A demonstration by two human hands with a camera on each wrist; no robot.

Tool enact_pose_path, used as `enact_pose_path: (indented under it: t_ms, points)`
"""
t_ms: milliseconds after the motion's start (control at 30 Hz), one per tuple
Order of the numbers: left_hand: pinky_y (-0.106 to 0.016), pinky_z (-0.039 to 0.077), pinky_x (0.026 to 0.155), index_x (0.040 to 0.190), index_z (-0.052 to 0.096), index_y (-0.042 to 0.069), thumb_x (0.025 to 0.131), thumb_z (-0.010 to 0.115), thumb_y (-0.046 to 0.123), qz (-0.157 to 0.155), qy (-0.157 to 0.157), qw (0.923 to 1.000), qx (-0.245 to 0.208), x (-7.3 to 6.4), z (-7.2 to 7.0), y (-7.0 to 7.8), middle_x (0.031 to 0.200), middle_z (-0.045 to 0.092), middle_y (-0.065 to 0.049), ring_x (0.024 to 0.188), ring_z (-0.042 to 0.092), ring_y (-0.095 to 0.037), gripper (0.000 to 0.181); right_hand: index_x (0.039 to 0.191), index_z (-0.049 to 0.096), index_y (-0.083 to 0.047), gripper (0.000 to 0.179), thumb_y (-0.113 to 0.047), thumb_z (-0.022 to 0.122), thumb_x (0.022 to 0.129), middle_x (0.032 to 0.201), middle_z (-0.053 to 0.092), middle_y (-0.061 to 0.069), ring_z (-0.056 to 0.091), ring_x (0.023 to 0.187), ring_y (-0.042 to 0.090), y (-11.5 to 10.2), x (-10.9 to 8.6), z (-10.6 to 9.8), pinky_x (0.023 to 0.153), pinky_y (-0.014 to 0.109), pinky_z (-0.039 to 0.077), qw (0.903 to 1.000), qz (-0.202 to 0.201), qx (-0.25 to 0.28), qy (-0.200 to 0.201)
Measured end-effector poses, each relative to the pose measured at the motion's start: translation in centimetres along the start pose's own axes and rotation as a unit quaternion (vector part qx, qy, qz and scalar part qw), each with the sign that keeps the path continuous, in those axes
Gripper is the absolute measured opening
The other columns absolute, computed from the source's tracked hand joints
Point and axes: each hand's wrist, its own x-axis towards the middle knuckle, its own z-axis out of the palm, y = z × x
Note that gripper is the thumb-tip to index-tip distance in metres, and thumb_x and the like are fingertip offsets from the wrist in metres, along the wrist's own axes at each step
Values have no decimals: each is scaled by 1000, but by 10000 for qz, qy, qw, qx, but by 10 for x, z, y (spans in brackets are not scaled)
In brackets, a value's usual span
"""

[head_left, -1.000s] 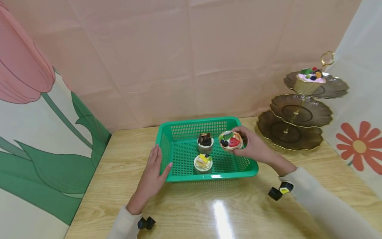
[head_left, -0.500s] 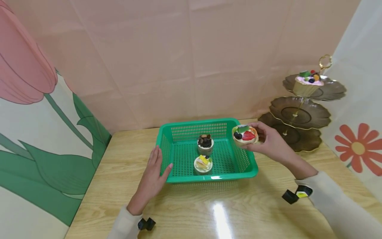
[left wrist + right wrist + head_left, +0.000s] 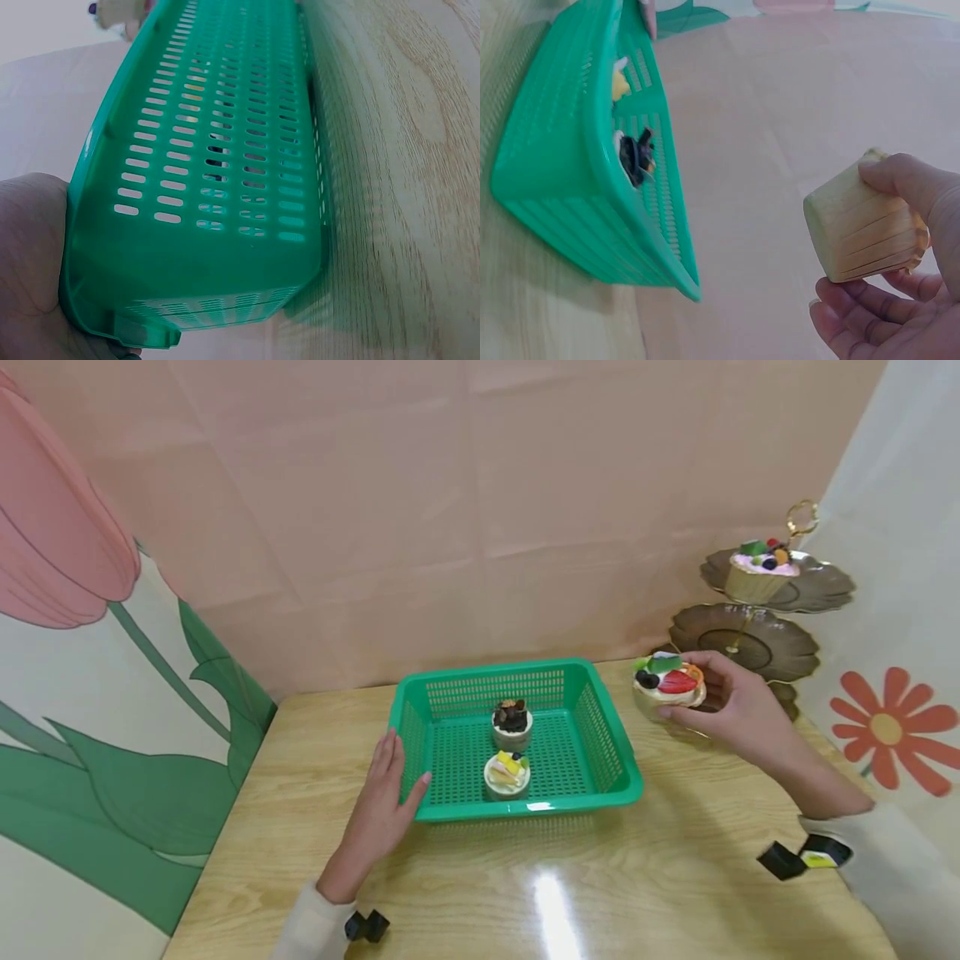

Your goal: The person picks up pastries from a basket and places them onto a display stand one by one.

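Observation:
My right hand [image 3: 738, 710] grips a cupcake [image 3: 667, 683] topped with strawberry, dark berries and a green leaf. It is held in the air between the basket and the tiered stand. In the right wrist view its pale pleated cup [image 3: 866, 217] sits between thumb and fingers. My left hand [image 3: 381, 806] rests with straight fingers on the left rim of the green basket [image 3: 517, 807], its thumb near the front corner. Inside the basket stand a chocolate-topped cupcake [image 3: 512, 727] and, in front of it, a cream cupcake [image 3: 507, 775] with yellow fruit pieces.
At the back right rises a three-tier stand [image 3: 817, 578] of brown scalloped plates. On its top plate sits a pink-cream cupcake [image 3: 759, 572] with fruit. The wooden table [image 3: 465, 885] meets a pink cloth backdrop [image 3: 375, 527]; my right forearm covers part of the stand's lower plates.
My right hand has carried the strawberry cupcake from above the basket to the right, past its rim toward the stand. My left hand has stayed at the basket's left edge.

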Motion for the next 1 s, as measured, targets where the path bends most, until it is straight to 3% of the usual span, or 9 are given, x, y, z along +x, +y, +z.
enact_pose_path:
  t_ms: [133,300,567,800,1000]
  points:
    - [-53,18,121,158,19,-7,107,43,52,-30,-23,10000,13,-1,1,0,169,6,-16,156,2,-29,82,132,57,-10,60,-6,87,80,107,65,-15,65,90,-4,-1,-4,-18,74,8,50,9997,-102,105,201]
    - [-55,20,121,157,20,-8,107,44,51,24,33,10000,17,-1,1,0,169,7,-18,156,4,-31,82,126,59,-20,56,1,84,80,101,68,-20,66,85,-5,-1,-9,-40,70,8,50,9987,99,232,448]
    - [-55,19,121,158,18,-8,107,43,52,11,-24,10000,13,-1,1,0,169,6,-17,156,2,-30,82,124,58,-24,53,-3,84,83,98,68,-24,65,83,-8,3,-16,-67,66,9,50,9971,410,119,624]
    - [-54,17,121,158,18,-6,107,40,55,-62,-80,9999,4,-3,2,-2,170,4,-15,156,1,-28,83,125,59,-27,56,-1,84,82,102,67,-31,66,79,-9,5,-14,-87,64,8,49,9958,428,133,800]
    - [-55,19,121,158,19,-7,107,40,54,6,0,10000,-34,-2,2,-1,170,5,-16,156,3,-30,82,126,60,-26,54,-5,85,83,103,68,-29,66,79,-10,4,-12,-108,64,7,49,9923,704,210,1002]
